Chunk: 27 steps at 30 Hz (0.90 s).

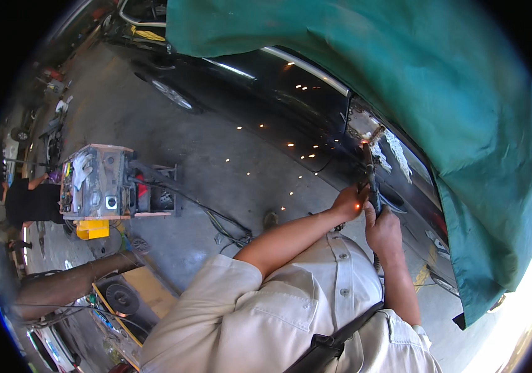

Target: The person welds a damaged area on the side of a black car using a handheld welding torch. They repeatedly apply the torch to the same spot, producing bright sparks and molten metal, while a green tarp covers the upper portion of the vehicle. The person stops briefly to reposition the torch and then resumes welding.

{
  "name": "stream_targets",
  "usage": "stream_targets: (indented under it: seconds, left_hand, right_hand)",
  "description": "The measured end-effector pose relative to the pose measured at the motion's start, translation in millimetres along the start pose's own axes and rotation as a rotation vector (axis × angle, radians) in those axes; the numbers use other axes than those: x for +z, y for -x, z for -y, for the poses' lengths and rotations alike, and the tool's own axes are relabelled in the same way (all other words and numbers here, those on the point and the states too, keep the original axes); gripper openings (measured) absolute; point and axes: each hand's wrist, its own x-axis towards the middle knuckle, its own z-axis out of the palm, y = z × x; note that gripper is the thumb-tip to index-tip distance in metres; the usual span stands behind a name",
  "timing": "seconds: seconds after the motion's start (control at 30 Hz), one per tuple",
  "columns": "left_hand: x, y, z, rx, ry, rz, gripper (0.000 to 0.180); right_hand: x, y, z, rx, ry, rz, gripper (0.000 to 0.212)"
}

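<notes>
Both my hands are at a black welding torch (370,171), which points up and away from me at the side of a dark car (291,99). My right hand (384,233) is closed around the torch's handle. Just ahead of it, my left hand (348,204) is closed against the torch's front part; some of its fingers are hidden. An orange glow shows at the torch tip, beside bare, scraped metal (396,149) in the car's body opening. Sparks fly left from there, and a bright orange spot shows on my left hand.
A green cover (465,105) drapes over the car above and right of the work. A tool cart (113,163) with a yellow box (93,229) stands left, with dark cables (216,214) running from it. Another person (32,200) in dark clothing is beyond the cart.
</notes>
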Motion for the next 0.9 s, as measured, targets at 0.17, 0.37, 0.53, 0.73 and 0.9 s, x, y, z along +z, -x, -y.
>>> stream_targets:
  seconds: [0.17,0.37,0.53,0.73,0.9]
  left_hand:
    - [-6.2,1.1,-8.7,-0.095,0.051,0.031,0.04]
    - [-5.0,-2.3,-2.4,-0.025,0.074,0.042,0.05]
    - [-4.9,-0.7,-2.3,-0.041,0.055,0.008,0.051]
    - [-4.7,0.4,-4.1,-0.014,0.11,-0.035,0.046]
    - [-4.4,-2.7,1.5,-0.052,0.075,0.047,0.057]
  right_hand:
    - [0.5,4.5,-5.8,-0.005,-0.011,-0.012,0.063]
    - [-7.4,9.7,-1.2,0.081,-0.021,0.047,0.062]
    - [-8.1,10.4,1.0,0.095,-0.022,0.055,0.064]
    - [-4.6,7.6,-1.2,0.052,-0.025,0.025,0.065]
    - [-3.1,5.2,-2.8,0.038,-0.014,0.021,0.065]
